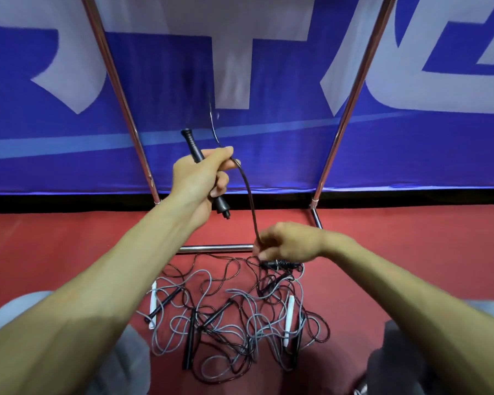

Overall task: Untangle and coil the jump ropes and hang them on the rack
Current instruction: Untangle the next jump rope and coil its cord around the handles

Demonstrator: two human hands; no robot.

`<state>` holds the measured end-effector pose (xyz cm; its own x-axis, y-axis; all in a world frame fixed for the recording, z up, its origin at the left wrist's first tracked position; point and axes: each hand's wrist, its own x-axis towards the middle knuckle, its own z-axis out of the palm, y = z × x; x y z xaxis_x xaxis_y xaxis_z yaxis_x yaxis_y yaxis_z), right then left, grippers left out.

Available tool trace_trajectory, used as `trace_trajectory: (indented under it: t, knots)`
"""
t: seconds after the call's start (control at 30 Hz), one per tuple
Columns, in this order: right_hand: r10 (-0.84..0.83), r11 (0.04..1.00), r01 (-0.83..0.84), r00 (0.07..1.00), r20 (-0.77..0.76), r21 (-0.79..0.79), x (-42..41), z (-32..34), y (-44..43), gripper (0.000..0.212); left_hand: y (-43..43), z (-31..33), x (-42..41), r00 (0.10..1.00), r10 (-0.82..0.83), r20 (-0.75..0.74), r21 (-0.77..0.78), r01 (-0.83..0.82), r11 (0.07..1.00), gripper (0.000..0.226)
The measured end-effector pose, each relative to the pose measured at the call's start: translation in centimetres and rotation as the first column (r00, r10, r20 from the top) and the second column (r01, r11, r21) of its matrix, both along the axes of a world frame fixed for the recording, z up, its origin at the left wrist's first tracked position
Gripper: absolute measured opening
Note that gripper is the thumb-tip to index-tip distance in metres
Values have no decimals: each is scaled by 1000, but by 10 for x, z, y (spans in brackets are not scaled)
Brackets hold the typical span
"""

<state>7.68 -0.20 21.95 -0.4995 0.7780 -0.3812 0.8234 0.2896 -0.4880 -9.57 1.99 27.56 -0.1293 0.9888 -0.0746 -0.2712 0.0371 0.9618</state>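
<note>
A black handle is gripped in the left hand, fingers curled round its middle, and is held tilted above the red floor. From this hand a black cord is led down to the right hand, where it is pinched between thumb and curled fingers just above the heap. A blurred stretch of the same cord is seen rising above the left hand. The tangle of jump ropes, black and grey cords knotted together with several black handles and 2 white handles, is spread on the floor between the forearms. The chrome rack is stood beyond it, its 2 uprights set against a blue banner and its base bar laid just behind the heap
</note>
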Motion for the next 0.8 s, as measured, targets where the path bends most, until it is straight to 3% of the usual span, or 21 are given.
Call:
trace_trajectory:
  t: [0.1,0.2,0.23,0.3,0.4,0.47,0.57,0.8]
  knots:
    - [-1,994,-10,996,93,110,1,-4,3,16,1,-2,-5,1000,15,15,-17,-15,1000,13]
    - [-190,970,212,967,-172,122,5,6,6,16,1,-6,-7,998,12,-57,-9,-13,1000,17]
    - [-280,943,321,906,-317,84,6,11,7,16,0,-8,-7,994,-1,-106,-6,0,1000,20]
    - [-429,872,484,694,-578,-67,9,24,9,15,-1,-13,-2,971,-68,-227,-15,67,998,20]
    - [-504,789,568,383,-774,-233,14,46,11,17,-7,-27,9,888,-229,-399,-60,224,973,18]
    - [-488,771,588,297,-821,-246,20,57,11,20,-11,-37,18,827,-339,-449,-98,331,938,17]
    - [-466,767,589,241,-852,-253,27,67,10,26,-19,-47,28,723,-431,-540,-102,452,886,25]
    - [-526,748,501,48,-849,-435,31,71,11,22,-16,-52,34,662,-334,-671,-20,435,900,17]
